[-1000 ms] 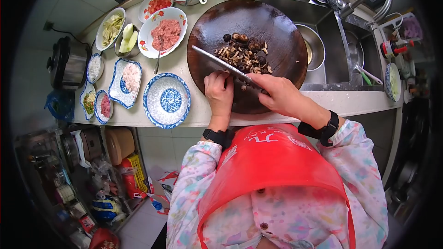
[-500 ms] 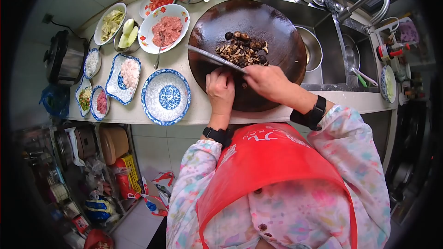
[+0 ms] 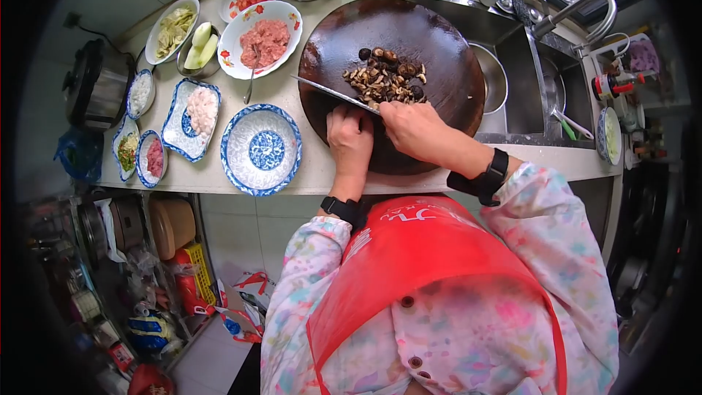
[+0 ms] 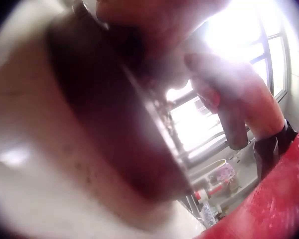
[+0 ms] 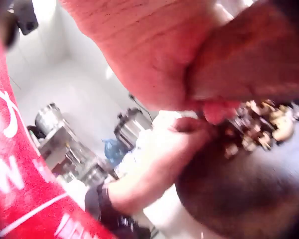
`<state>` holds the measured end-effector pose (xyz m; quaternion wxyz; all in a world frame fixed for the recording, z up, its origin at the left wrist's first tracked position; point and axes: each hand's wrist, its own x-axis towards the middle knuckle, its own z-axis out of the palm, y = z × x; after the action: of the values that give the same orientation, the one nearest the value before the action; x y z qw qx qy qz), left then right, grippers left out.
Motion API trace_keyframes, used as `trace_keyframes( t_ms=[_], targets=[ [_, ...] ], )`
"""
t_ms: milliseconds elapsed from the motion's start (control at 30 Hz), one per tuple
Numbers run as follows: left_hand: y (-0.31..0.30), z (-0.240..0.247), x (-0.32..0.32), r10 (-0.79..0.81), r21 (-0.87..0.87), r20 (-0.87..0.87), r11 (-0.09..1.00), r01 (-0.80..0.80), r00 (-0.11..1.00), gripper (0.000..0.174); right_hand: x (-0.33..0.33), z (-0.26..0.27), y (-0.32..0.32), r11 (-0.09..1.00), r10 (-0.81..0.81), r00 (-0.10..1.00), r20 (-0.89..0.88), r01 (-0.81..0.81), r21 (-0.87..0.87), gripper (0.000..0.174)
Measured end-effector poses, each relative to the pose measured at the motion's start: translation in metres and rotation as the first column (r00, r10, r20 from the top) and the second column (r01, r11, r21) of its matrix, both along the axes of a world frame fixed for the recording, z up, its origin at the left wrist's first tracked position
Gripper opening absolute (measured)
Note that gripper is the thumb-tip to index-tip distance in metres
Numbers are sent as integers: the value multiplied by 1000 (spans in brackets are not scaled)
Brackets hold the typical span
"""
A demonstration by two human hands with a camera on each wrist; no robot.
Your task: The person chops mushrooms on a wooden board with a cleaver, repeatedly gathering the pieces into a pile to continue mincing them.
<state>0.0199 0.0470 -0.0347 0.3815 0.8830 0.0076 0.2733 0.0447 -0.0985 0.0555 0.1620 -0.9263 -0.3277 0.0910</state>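
In the head view my right hand (image 3: 413, 130) grips the handle of a kitchen knife (image 3: 329, 91), its blade slanting up to the left over the round dark wooden chopping board (image 3: 431, 36). The knife handle (image 4: 234, 130) pokes out below the right fist in the left wrist view. At the board's near edge my left hand (image 3: 349, 139) has curled fingers right beside the blade, pinching a dark piece of mushroom that the fingers mostly hide. Sliced dark mushrooms (image 3: 387, 79) lie heaped beyond the blade, several larger pieces at the heap's far side.
Left of the board stand a blue-and-white plate (image 3: 232, 143), a flowered bowl of minced meat (image 3: 232, 25), a dish of pale chopped meat (image 3: 172, 128) and several small bowls. A steel sink (image 3: 515, 66) with a metal basin (image 3: 499, 77) adjoins the board's right side.
The right hand and knife have shifted slightly left and away from the body, the blade closer to the left hand. The left hand keeps its place by the board's edge. The view has shifted slightly.
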Motion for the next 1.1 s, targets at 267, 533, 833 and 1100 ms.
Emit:
trace_keyframes(
  t_ms=[267,533,833,1100],
  targets=[
    [-1,2,-4,-12,-24,41,1000,13,999,5,-13,8,-22,992,-99,993,-70,104,75,13],
    [2,1,-5,-40,-25,27,999,41,999,5,8,1,-2,996,-63,991,-119,70,51,15],
    [12,21,-33,-117,-63,-94,992,112,989,39,-19,-1,-19,868,-323,932,-166,362,340,17],
    [15,8,-30,-98,44,-12,994,98,995,31,-35,12,-21,968,-128,991,29,119,223,7]
  ],
)
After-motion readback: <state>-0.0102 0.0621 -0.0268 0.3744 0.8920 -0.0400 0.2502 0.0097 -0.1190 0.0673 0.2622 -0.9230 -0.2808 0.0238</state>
